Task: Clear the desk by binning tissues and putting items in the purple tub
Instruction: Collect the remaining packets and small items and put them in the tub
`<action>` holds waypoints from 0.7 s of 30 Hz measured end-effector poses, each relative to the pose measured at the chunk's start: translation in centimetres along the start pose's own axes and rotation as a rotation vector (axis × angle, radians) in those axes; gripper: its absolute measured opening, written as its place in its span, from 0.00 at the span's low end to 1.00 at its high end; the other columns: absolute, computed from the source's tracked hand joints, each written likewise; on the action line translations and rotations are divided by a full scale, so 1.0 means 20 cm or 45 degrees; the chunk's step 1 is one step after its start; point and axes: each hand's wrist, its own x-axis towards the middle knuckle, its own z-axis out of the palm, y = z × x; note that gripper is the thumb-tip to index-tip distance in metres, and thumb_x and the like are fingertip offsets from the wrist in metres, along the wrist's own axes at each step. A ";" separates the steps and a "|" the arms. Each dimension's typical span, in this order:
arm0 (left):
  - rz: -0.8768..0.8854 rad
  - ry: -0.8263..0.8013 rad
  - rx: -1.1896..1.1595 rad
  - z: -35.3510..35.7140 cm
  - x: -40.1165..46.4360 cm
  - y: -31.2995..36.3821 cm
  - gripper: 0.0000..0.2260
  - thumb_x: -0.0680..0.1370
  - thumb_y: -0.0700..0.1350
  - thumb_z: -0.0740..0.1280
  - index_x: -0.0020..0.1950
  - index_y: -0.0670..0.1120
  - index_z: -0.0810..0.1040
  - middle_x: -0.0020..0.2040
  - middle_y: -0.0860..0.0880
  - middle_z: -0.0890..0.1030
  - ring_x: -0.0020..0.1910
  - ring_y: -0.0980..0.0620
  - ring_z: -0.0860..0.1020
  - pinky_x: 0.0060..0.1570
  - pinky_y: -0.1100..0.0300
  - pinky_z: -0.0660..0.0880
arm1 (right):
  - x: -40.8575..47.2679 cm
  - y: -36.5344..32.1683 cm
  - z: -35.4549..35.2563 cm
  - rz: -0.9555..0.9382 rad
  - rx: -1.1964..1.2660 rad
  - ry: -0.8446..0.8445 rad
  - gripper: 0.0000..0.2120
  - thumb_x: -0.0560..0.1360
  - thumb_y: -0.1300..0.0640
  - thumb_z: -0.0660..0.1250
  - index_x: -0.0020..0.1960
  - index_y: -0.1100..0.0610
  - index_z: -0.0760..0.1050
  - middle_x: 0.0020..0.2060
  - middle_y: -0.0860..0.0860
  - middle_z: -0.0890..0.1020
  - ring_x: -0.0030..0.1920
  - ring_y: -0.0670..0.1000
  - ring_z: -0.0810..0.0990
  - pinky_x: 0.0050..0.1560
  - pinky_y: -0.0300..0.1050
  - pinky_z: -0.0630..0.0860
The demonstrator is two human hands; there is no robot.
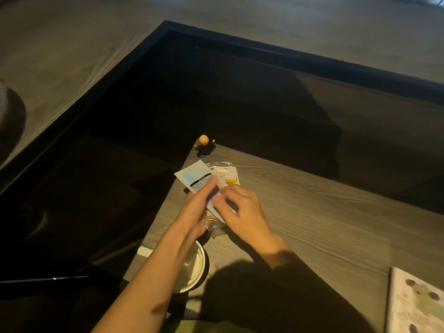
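Both hands are on the little pile of packets in the middle of the frame. The left hand has its fingers laid out fairly straight over the white packet, the one with the pale blue patch and black printed label, pressing it more than gripping, I'd guess to keep the stack from sliding. The right hand has its fingertips curled down and pinching the near edge of the same bundle, probably gathering it up in one go. It's blurry, so don't hold me to the exact grip.

Just behind is a crinkly clear wrapper and a flat sachet with a yellow bit, all thin, floppy, slippery stuff, so scooping them together makes sense.

Further up sits a small figurine, round tan head on a dark base, right at the corner of the desk, which is grey wood grain. Under the left forearm there's a smooth white bowl, dark outside. A spotted pad shows at lower right.

No purple tub or bin in view anywhere.
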 end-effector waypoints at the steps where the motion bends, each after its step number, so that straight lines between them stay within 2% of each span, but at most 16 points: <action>1: 0.011 0.026 -0.010 -0.01 0.00 0.00 0.23 0.73 0.47 0.68 0.68 0.43 0.72 0.53 0.42 0.83 0.51 0.43 0.83 0.45 0.48 0.80 | 0.02 0.00 -0.01 0.073 0.168 0.031 0.13 0.76 0.48 0.59 0.47 0.53 0.79 0.45 0.47 0.81 0.46 0.41 0.78 0.50 0.38 0.73; 3: 0.022 0.080 -0.013 -0.01 0.01 0.02 0.20 0.76 0.41 0.66 0.68 0.44 0.71 0.57 0.40 0.81 0.54 0.42 0.82 0.49 0.45 0.79 | 0.09 0.05 -0.02 0.291 0.427 0.207 0.10 0.78 0.53 0.59 0.51 0.54 0.78 0.43 0.46 0.80 0.42 0.39 0.79 0.41 0.35 0.75; 4: 0.031 0.097 -0.005 0.01 0.00 0.04 0.19 0.76 0.40 0.65 0.67 0.45 0.71 0.58 0.40 0.81 0.54 0.42 0.81 0.49 0.45 0.80 | 0.14 0.09 -0.02 0.362 0.400 0.295 0.09 0.78 0.55 0.59 0.54 0.54 0.76 0.46 0.47 0.80 0.45 0.40 0.78 0.42 0.36 0.74; 5: 0.041 0.108 0.004 0.02 0.00 0.06 0.19 0.76 0.39 0.65 0.67 0.45 0.71 0.57 0.41 0.81 0.53 0.42 0.82 0.46 0.47 0.80 | 0.19 0.14 -0.02 0.391 0.276 0.297 0.11 0.78 0.57 0.59 0.59 0.54 0.74 0.52 0.48 0.79 0.51 0.42 0.78 0.48 0.38 0.74; 6: 0.051 0.112 0.015 0.03 0.00 0.08 0.19 0.76 0.39 0.65 0.67 0.46 0.71 0.57 0.41 0.81 0.53 0.43 0.82 0.43 0.48 0.81 | 0.23 0.19 -0.02 0.368 0.118 0.198 0.14 0.78 0.59 0.60 0.63 0.53 0.71 0.59 0.50 0.77 0.59 0.46 0.74 0.56 0.42 0.73; 8: 0.075 0.153 0.060 0.04 0.00 0.11 0.20 0.76 0.39 0.65 0.67 0.47 0.71 0.56 0.42 0.81 0.51 0.44 0.82 0.36 0.51 0.81 | 0.28 0.28 0.01 0.288 -0.180 -0.161 0.23 0.76 0.57 0.64 0.69 0.49 0.64 0.72 0.51 0.65 0.72 0.52 0.62 0.70 0.55 0.62; 10: 0.071 0.179 0.086 0.04 0.01 0.12 0.19 0.75 0.38 0.66 0.66 0.47 0.71 0.53 0.43 0.82 0.49 0.44 0.82 0.33 0.52 0.80 | 0.26 0.31 0.04 0.259 -0.456 -0.385 0.28 0.75 0.55 0.65 0.72 0.48 0.59 0.75 0.51 0.57 0.75 0.53 0.53 0.74 0.59 0.50; 11: 0.058 0.179 0.084 0.05 0.01 0.12 0.19 0.75 0.38 0.66 0.65 0.47 0.72 0.52 0.43 0.82 0.48 0.45 0.82 0.33 0.52 0.80 | 0.23 0.32 0.05 0.242 -0.582 -0.366 0.28 0.75 0.55 0.65 0.72 0.48 0.59 0.75 0.52 0.58 0.75 0.53 0.53 0.73 0.57 0.49; 14: 0.032 0.158 0.100 0.06 0.01 0.09 0.18 0.74 0.36 0.67 0.63 0.47 0.73 0.51 0.43 0.82 0.48 0.45 0.83 0.38 0.50 0.80 | 0.12 0.32 0.04 0.173 -0.814 -0.131 0.20 0.76 0.56 0.62 0.68 0.51 0.66 0.71 0.54 0.66 0.70 0.55 0.62 0.69 0.54 0.56; 16: 0.033 0.152 0.119 0.06 0.01 0.08 0.15 0.74 0.34 0.66 0.59 0.47 0.75 0.50 0.44 0.82 0.48 0.45 0.82 0.42 0.49 0.80 | 0.05 0.37 0.02 0.252 -0.771 0.011 0.14 0.79 0.53 0.58 0.63 0.52 0.71 0.66 0.54 0.71 0.66 0.54 0.66 0.66 0.52 0.59; 19: 0.023 0.164 0.173 0.05 0.02 0.08 0.15 0.73 0.33 0.67 0.56 0.48 0.75 0.51 0.44 0.82 0.49 0.46 0.81 0.43 0.48 0.79 | -0.03 0.42 -0.03 0.495 -0.493 0.296 0.11 0.79 0.53 0.57 0.57 0.54 0.74 0.58 0.53 0.76 0.60 0.52 0.71 0.65 0.51 0.62; 21: 0.005 0.168 0.204 0.05 0.04 0.08 0.16 0.73 0.33 0.67 0.58 0.47 0.75 0.53 0.44 0.82 0.51 0.45 0.81 0.42 0.48 0.79 | -0.06 0.40 -0.07 0.627 -0.144 0.505 0.09 0.79 0.55 0.57 0.55 0.55 0.73 0.59 0.54 0.76 0.59 0.51 0.72 0.64 0.52 0.67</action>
